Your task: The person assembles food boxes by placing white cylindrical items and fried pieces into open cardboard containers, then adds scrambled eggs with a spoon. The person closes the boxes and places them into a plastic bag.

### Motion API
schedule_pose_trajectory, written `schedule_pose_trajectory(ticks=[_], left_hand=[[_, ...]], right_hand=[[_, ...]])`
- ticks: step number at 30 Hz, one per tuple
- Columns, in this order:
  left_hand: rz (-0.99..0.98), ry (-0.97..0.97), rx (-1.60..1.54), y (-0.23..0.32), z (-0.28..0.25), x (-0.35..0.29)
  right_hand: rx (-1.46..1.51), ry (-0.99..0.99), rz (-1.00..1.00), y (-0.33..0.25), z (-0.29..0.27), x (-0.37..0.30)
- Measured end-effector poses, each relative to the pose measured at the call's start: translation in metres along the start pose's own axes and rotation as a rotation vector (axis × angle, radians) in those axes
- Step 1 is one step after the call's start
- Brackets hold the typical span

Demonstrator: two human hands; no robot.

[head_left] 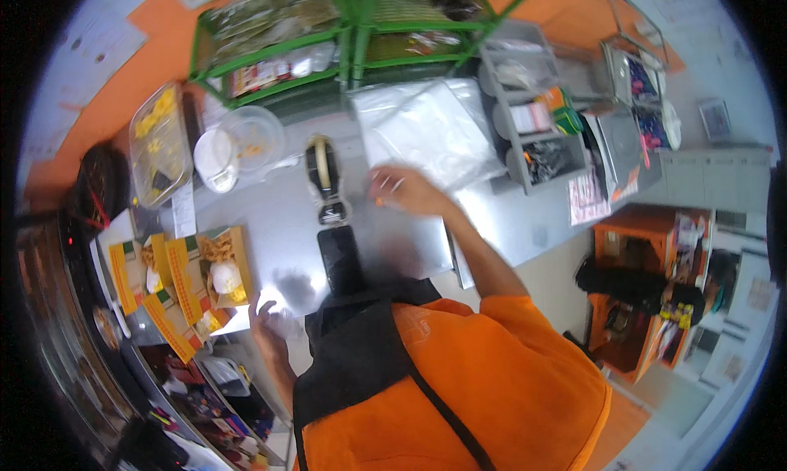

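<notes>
My right hand (400,187) is over the metal table, at the near left edge of a stack of clear plastic bags (426,135). Its fingers are curled together, with a small orange spot at the tips, too blurred to name. Left of it lies a black tape dispenser (325,176) with a roll of tape, and nearer to me a black phone-like slab (339,258). My left hand (264,314) is low at the table's front edge, fingers bent around something clear that I cannot make out. Beside it, open yellow cardboard boxes (182,278) hold fries and a white round item.
Behind the table stand green racks (352,49) of packets. At the back left are a clear tub (161,143) with yellow pieces, a white lidded container (216,159) and a round clear bowl (254,135). A grey organiser (533,102) stands right; an orange shelf (631,282) is beyond.
</notes>
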State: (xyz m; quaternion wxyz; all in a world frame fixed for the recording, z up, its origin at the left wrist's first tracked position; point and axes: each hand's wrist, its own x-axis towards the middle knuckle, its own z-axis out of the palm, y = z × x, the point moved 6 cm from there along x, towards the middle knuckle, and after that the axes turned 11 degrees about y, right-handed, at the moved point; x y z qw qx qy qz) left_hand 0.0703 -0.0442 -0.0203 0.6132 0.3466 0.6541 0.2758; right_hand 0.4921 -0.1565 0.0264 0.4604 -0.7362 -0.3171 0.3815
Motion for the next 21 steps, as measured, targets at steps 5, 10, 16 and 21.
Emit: schedule_pose_trajectory(ticks=[5, 10, 16, 21], left_hand=[[0.296, -0.542, 0.221, 0.041, 0.164, -0.053], [0.754, -0.732, 0.425, 0.051, 0.254, -0.111], [0.845, -0.792, 0.723, 0.036, 0.266, -0.12], [0.913, -0.728, 0.981, 0.036, 0.287, -0.096]], right_hand=[[0.073, -0.068, -0.086, -0.02, 0.085, -0.091], [0.089, 0.158, 0.089, 0.018, 0.045, -0.096], [0.038, 0.273, -0.102, 0.036, 0.013, -0.106], [0.121, 0.286, 0.234, 0.073, 0.017, -0.109]])
